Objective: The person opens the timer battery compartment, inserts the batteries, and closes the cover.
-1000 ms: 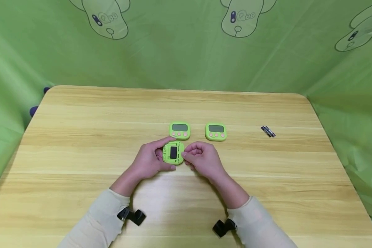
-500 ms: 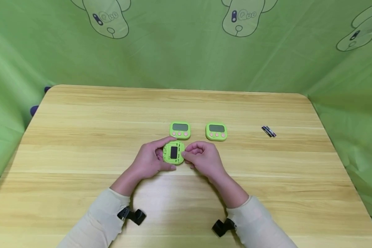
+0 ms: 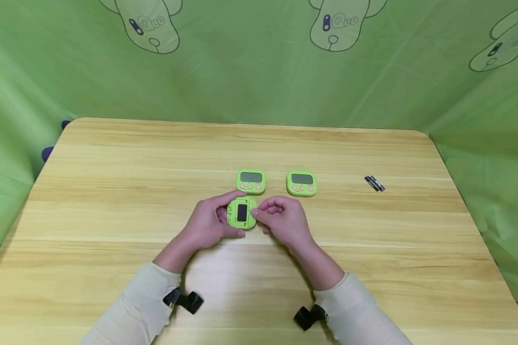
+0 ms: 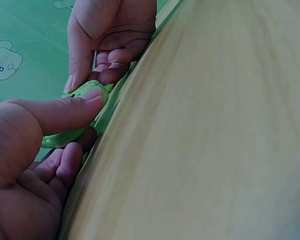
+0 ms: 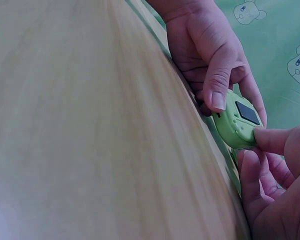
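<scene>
Green digital timer (image 5: 234, 122) held back-up at the worktop (image 3: 112, 201), just nearer than a face-up timer (image 3: 251, 181). Left hand (image 3: 210, 220): grip clasps its left side. Right hand (image 3: 285, 220): pinches its right edge. Judged risk: uneven thumb pressure twisting it loose. Black panel (image 3: 242, 212) lies long axis near-to-far; which end is the timer's top, unclear.

Left fingers (image 3: 229, 197) grip while right fingers (image 3: 264, 218) pinch.
</scene>
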A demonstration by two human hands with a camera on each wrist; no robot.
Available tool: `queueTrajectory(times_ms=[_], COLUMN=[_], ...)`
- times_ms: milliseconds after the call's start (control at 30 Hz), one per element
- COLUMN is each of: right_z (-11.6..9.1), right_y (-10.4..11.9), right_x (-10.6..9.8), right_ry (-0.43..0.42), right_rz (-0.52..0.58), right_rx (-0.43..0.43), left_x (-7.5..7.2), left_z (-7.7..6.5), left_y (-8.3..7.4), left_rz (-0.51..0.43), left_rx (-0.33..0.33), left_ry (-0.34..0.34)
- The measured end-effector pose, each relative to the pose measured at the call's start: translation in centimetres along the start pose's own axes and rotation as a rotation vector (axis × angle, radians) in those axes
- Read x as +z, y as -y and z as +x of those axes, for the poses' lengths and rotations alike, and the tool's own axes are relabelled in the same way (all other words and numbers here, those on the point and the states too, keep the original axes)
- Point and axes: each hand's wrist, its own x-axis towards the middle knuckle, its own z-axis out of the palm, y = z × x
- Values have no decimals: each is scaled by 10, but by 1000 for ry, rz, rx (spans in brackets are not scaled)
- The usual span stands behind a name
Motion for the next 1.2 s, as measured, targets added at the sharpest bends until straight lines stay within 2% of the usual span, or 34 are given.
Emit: queueTrajectory(times_ms=[433, 833, 1033, 1200], right_z=[4, 9, 9, 5], right_y=[0, 4, 2, -4], right_x=[-2, 2, 5, 8], right_ry=[64, 84, 56, 17], right_rz=[173, 101, 91, 107], right_rx=[115, 130, 108, 18], left_x=[-1, -2, -3, -3], left_z=[-1, -3, -4, -2], left_y=[2, 0, -1, 1], left_rz=[-31, -60, -28, -29], left_rx=[8, -7, 1, 13], left_ry=[19, 19, 2, -10])
